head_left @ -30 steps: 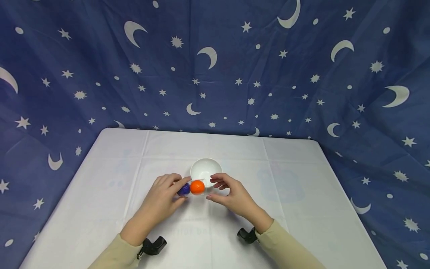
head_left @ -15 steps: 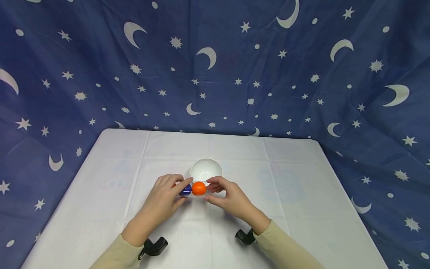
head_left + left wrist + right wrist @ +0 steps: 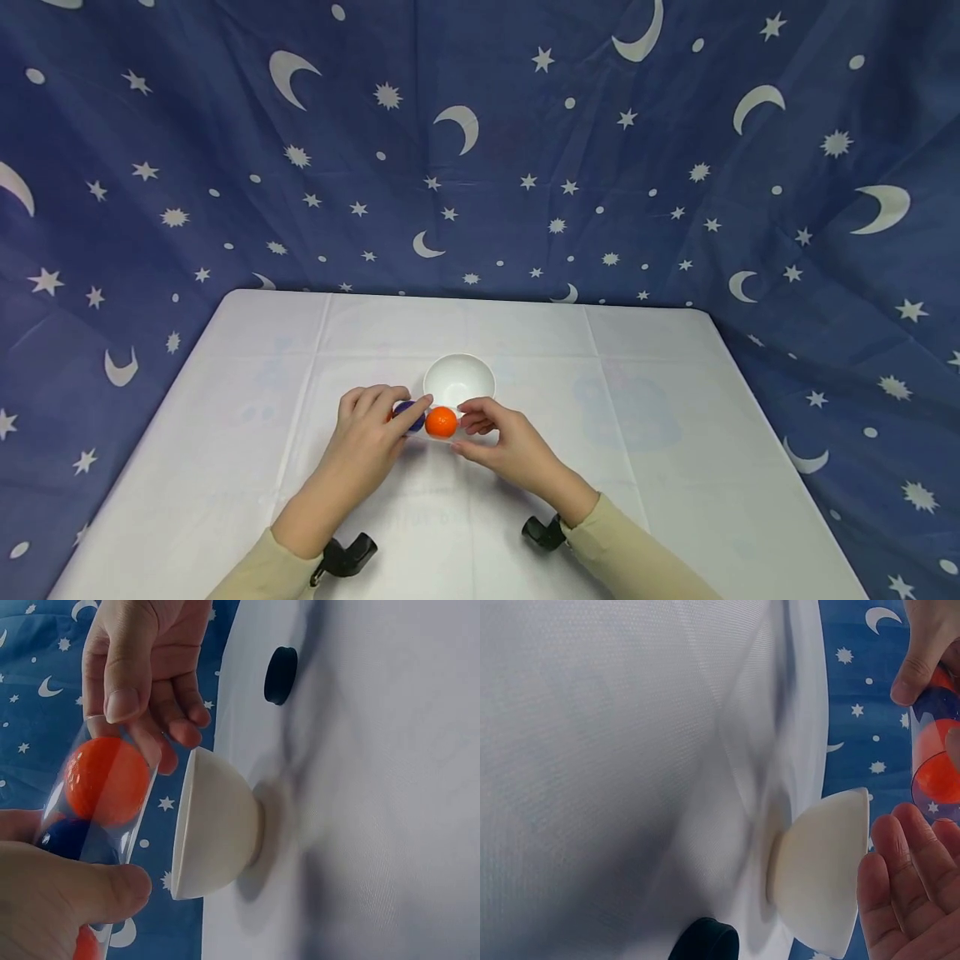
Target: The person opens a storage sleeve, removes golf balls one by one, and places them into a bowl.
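A clear tube (image 3: pixel 131 836) with orange and blue balls inside is held above the table by my left hand (image 3: pixel 363 433), its thumb and fingers wrapped round it. An orange ball (image 3: pixel 441 422) lies nearest the tube's right end; beside it the blue ball (image 3: pixel 409 416) is partly covered by left fingers. More orange shows past them. My right hand (image 3: pixel 517 446) has its thumb and a finger on either side of that right end, seeming to pinch it lightly, its other fingers loosely bent. A white bowl (image 3: pixel 460 379) stands upright just behind the tube.
A white cloth covers the table (image 3: pixel 660 400). A dark blue curtain (image 3: pixel 480 150) with moons and stars hangs behind it. Black wrist cameras jut inward from the left (image 3: pixel 350 556) and right sleeves.
My right hand has come leftward to the tube's right end. My left hand has turned slightly, and the tube now tilts a little, its blue ball shifted left and back.
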Motion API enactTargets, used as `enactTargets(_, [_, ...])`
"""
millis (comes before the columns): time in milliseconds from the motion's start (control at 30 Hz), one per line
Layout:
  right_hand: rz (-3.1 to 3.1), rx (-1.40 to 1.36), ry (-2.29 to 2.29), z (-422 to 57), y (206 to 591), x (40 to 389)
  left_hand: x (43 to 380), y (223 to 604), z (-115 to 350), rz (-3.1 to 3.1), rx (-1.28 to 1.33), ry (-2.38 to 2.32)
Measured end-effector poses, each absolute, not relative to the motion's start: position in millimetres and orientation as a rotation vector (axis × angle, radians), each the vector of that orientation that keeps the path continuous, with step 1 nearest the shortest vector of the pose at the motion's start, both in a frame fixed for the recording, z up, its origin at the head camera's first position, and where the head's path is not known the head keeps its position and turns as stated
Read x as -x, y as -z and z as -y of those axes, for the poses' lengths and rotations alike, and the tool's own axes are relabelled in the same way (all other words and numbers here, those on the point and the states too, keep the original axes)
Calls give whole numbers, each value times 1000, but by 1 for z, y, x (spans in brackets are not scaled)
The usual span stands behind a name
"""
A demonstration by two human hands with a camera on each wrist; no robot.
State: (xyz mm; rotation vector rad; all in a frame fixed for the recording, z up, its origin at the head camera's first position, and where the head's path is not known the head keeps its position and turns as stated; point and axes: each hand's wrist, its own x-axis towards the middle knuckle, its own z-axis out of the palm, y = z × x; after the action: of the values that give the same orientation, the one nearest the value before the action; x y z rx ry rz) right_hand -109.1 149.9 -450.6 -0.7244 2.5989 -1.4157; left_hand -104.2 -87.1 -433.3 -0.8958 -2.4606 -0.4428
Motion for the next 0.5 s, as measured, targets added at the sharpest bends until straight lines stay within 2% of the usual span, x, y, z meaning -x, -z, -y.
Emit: enactTargets(500, [-2647,680,1361,-147,450,108,104,437,91,2444,884,496])
